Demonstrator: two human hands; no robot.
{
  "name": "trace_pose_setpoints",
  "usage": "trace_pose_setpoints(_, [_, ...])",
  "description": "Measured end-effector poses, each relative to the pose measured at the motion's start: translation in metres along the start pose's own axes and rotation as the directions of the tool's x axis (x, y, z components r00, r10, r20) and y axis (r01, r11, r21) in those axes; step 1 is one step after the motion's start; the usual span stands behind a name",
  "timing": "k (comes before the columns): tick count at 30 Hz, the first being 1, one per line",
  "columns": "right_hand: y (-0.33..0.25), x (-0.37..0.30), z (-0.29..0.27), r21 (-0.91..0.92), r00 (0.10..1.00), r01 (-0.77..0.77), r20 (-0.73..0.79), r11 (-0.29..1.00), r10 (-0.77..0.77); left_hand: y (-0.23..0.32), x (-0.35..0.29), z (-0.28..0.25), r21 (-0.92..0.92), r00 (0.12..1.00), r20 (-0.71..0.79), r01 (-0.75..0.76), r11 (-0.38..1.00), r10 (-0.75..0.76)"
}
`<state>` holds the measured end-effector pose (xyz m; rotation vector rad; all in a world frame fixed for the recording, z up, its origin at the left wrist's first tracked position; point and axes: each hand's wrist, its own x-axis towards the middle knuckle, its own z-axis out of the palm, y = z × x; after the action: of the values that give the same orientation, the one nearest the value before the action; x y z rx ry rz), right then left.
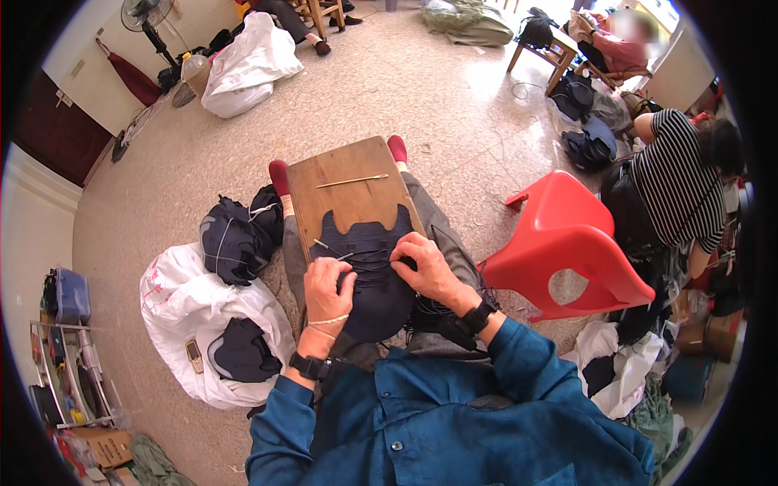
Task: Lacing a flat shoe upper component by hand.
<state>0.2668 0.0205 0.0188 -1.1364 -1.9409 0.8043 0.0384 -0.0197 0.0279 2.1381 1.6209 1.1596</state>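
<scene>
Pale speckled floor (203, 154) surrounds a small wooden worktop (348, 174). Over its near end lies a dark blue fabric piece (377, 304), crossed by thin laces (371, 267). The left hand (326, 293) curls at its left edge; the right hand (433, 271) bunches fingertips beside the laces. Whether either pinches anything, I cannot tell. The fabric looks light, soft, bendable and unlikely to slip; its side edges seem the best hold.

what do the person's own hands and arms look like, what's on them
Both the left hand and right hand are gloveless. Each wrist has a black, watch-like band: left band, right band. A thin, pale bracelet circles the left wrist too. The long sleeves are deep teal-blue, slightly shiny.
</scene>
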Motion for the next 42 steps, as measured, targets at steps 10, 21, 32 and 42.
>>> trace_pose_setpoints(10, [-0.01, -0.003, 0.01, -0.135, 0.998, 0.06, 0.033, 0.989, -0.056, 0.004, -0.031, 0.007, -0.055, 0.997, -0.079, 0.02, 0.998, -0.025])
trace_pose_setpoints(21, [-0.007, -0.004, 0.009, -0.082, 0.999, 0.04, 0.018, 0.996, -0.039, -0.024, -0.008, -0.002, -0.124, 0.966, -0.187, 0.16, 0.979, -0.181])
trace_pose_setpoints(32, [-0.006, -0.006, 0.009, -0.054, 1.0, 0.031, 0.002, 0.998, -0.031, -0.021, 0.008, 0.002, 0.009, 0.989, -0.125, 0.079, 0.997, -0.077])
trace_pose_setpoints(42, [-0.006, -0.006, 0.009, -0.064, 1.0, 0.03, 0.009, 0.998, -0.029, -0.036, 0.0, 0.007, 0.039, 0.963, -0.18, 0.213, 0.976, -0.203])
